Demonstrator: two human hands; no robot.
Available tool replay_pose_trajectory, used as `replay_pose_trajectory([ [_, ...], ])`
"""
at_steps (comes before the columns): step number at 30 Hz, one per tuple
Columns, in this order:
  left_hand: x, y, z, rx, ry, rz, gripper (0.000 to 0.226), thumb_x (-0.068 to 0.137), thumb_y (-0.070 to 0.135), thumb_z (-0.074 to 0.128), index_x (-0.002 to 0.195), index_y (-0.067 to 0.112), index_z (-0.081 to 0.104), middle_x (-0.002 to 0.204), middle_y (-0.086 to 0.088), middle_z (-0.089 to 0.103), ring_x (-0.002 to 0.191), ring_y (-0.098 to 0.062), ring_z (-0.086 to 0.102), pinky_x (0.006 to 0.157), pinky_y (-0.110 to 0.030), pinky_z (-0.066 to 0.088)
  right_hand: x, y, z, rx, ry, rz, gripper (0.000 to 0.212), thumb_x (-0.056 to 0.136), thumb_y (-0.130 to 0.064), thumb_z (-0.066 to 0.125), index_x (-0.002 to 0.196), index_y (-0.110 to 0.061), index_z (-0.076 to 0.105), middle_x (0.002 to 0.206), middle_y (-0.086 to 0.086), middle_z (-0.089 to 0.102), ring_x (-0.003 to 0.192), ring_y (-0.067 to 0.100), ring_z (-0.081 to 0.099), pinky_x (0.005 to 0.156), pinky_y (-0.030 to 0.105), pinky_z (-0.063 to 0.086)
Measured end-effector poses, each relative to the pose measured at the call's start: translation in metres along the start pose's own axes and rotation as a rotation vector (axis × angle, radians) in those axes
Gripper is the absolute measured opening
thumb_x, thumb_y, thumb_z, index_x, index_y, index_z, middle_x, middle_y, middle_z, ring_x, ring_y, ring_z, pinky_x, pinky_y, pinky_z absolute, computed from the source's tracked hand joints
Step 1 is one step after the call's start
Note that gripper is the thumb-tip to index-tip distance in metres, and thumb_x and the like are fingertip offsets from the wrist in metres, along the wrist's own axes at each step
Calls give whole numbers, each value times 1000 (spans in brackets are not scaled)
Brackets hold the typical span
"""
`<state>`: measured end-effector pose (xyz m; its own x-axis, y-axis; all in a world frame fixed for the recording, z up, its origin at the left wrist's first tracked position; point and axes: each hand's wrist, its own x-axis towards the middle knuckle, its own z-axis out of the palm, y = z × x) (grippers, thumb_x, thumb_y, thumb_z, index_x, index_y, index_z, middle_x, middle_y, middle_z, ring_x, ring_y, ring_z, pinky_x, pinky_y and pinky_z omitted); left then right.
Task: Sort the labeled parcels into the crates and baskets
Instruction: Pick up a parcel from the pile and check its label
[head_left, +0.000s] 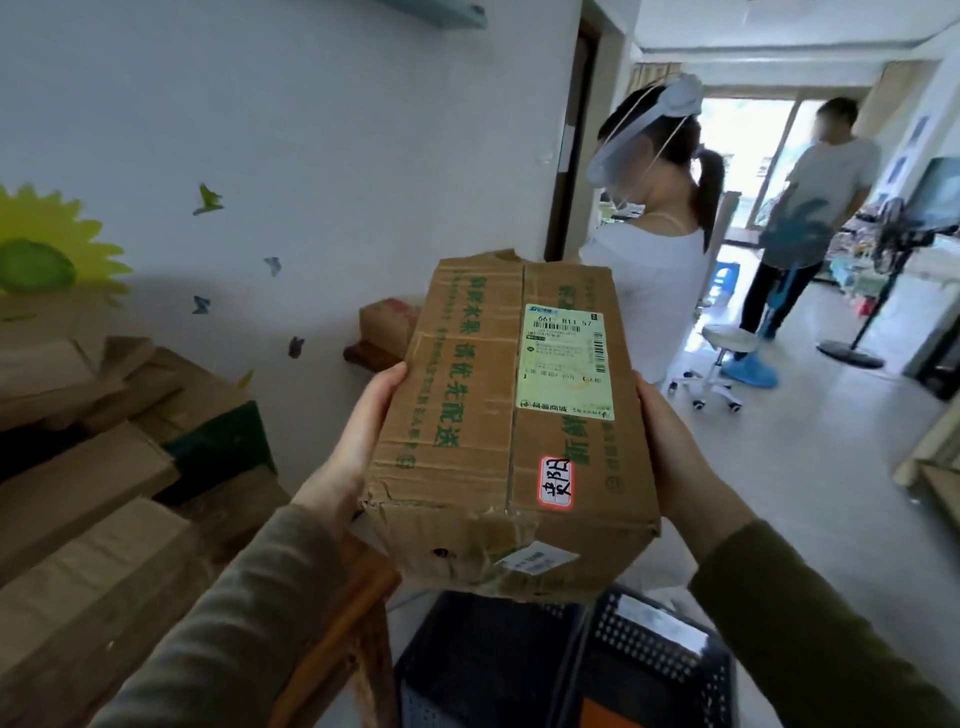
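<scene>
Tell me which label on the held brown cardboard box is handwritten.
The small red-bordered white sticker on top of the brown cardboard box: it bears black pen strokes. The pale green shipping label and the white end-face label are printed.

label (566, 361) on parcel (457, 441), "661 B11 57"

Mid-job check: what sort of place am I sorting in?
Probably a home or small-office room used for parcel sorting: a labelled brown cardboard parcel, a stack of brown cardboard boxes along the wall, and black perforated plastic crates below.
</scene>
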<state>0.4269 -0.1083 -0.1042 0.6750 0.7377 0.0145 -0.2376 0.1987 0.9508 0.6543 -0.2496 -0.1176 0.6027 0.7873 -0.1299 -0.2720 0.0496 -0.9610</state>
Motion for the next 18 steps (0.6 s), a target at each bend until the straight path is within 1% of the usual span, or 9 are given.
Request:
replay_pose_trajectory([
  [1,11,-7,8,-44,-21,14,42,64,61,70,84,24,70,74,4,72,62,-6,68,54,-19,55,4,0,-5,-6,42,14,49,92,-53,49,116,-13,65,109,15,67,93,27,66,69,33,54],
  [2,17,-9,16,-103,-23,-9,33,85,47,56,76,21,74,70,1,72,59,-8,68,52,-19,55,10,3,-12,0,57,25,51,92,-54,48,118,-13,64,112,15,67,96,29,65,72,35,54],
  [3,27,-16,20,-109,-38,-46,43,97,34,42,74,17,74,66,-1,71,56,-9,68,50,-19,54,15,7,-20,16,50,39,52,92,-54,48,119,-12,63,111,16,67,95,28,66,71,35,54],
  [4,32,-19,28,-94,-42,-103,44,100,28,33,80,13,70,63,-2,71,54,-10,67,48,-19,53,21,11,-29,32,53,53,51,92,-53,49,119,-12,63,107,15,68,90,26,67,67,34,55],
  [7,57,-39,31,-46,-12,-234,32,99,31,37,95,11,62,69,-5,72,57,-14,68,50,-21,54,36,24,-51,84,89,85,45,94,-48,48,114,-10,63,95,11,68,80,21,66,57,29,54],
  [11,96,-63,32,98,-19,-428,32,94,35,44,101,11,64,75,-7,72,61,-18,69,54,-25,55,63,54,-72,73,136,136,49,89,-52,54,113,-10,62,100,14,62,89,27,59,71,33,49],
  [14,112,-72,35,160,-60,-472,30,94,38,50,103,14,65,79,-7,74,65,-18,70,58,-27,57,73,71,-77,117,201,182,46,78,-58,65,96,-15,65,88,9,56,78,25,50,68,33,38],
  [16,133,-85,34,214,-99,-541,31,93,39,52,103,13,66,82,-7,74,69,-19,70,66,-30,57,85,86,-83,159,253,230,43,76,-58,66,90,-17,64,81,6,53,71,24,47,65,31,36],
  [18,155,-98,31,260,-119,-621,32,91,41,55,100,12,68,85,-7,74,78,-20,69,76,-34,54,97,105,-90,206,288,269,43,78,-58,65,91,-16,65,82,6,55,75,24,49,68,33,38],
])
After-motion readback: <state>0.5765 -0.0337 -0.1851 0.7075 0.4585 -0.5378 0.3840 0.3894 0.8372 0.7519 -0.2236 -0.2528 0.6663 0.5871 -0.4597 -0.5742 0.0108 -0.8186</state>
